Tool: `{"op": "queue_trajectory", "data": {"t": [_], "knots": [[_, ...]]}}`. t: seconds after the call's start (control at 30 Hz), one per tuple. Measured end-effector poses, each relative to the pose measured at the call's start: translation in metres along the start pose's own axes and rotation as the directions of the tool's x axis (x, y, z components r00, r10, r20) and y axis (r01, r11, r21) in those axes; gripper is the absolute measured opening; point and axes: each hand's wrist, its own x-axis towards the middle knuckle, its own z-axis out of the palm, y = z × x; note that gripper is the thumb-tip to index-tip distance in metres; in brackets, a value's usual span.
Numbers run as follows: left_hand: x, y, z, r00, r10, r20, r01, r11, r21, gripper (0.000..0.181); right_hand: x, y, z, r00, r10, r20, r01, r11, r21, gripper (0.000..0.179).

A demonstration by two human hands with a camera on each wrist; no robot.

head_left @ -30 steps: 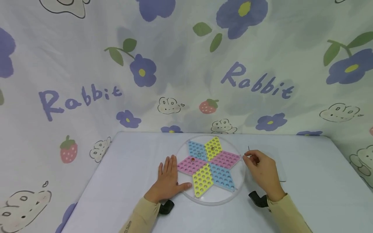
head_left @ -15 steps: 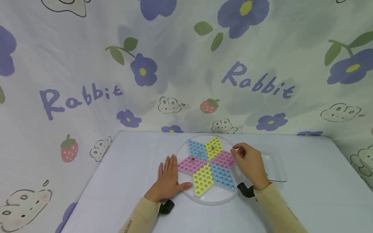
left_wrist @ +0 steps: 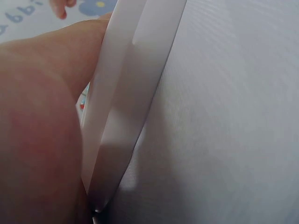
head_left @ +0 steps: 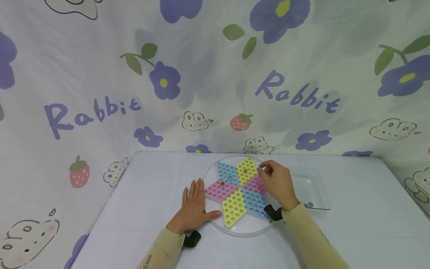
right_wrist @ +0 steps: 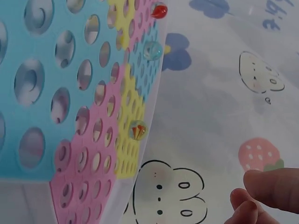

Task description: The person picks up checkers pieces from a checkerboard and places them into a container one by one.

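Observation:
A round, clear-rimmed Chinese checkers board [head_left: 233, 203] lies on the table with a pink, yellow and blue star of holes. Three marbles sit in it: a red marble [right_wrist: 159, 10], a pale blue marble [right_wrist: 152, 50] and a yellow-orange marble [right_wrist: 138, 130]. My left hand [head_left: 193, 207] rests flat at the board's left rim, fingers straight, thumb over the edge. Over the right pink section, my right hand [head_left: 277, 183] has its thumb and index finger brought close together, the other fingers curled. Whether a marble is between those fingertips I cannot tell.
To the right of the board stands a clear rectangular tray [head_left: 317, 186], partly behind the right forearm, with a blue marble [head_left: 310, 204] near its front edge. A patterned cloth [head_left: 215, 93] hangs behind the white table [head_left: 134, 209].
My right hand has moved left from beside the tray to above the board's right side, uncovering the tray and its blue marble. My left hand stays where it was.

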Motion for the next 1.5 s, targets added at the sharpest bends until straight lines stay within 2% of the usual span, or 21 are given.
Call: {"op": "queue_trajectory", "data": {"t": [0.27,0.5,0.7,1.0,1.5], "knots": [[-0.001,0.001,-0.001,1.000,0.008,-0.008,-0.008,1.000,0.005,0.119,0.007,-0.003,0.009,1.000,-0.022,0.002,0.022,1.000,-0.020,0.013],[-0.002,0.002,-0.003,1.000,-0.001,-0.005,0.000,1.000,-0.010,0.119,0.016,-0.007,0.017,0.999,0.013,0.049,-0.013,1.000,-0.008,0.015],[-0.001,0.001,-0.002,1.000,-0.001,-0.001,0.001,1.000,0.011,0.119,0.021,-0.007,0.025,0.994,0.065,0.085,-0.063,0.998,-0.021,0.018],[-0.002,0.004,-0.005,1.000,-0.003,0.001,0.003,1.000,0.001,0.118,0.027,-0.002,0.040,0.965,0.190,0.182,-0.185,0.982,-0.046,0.022],[-0.002,0.003,-0.005,1.000,0.007,-0.014,-0.006,1.000,0.009,0.118,0.033,0.010,0.051,0.933,0.186,0.309,-0.188,0.982,-0.023,0.027]]}}
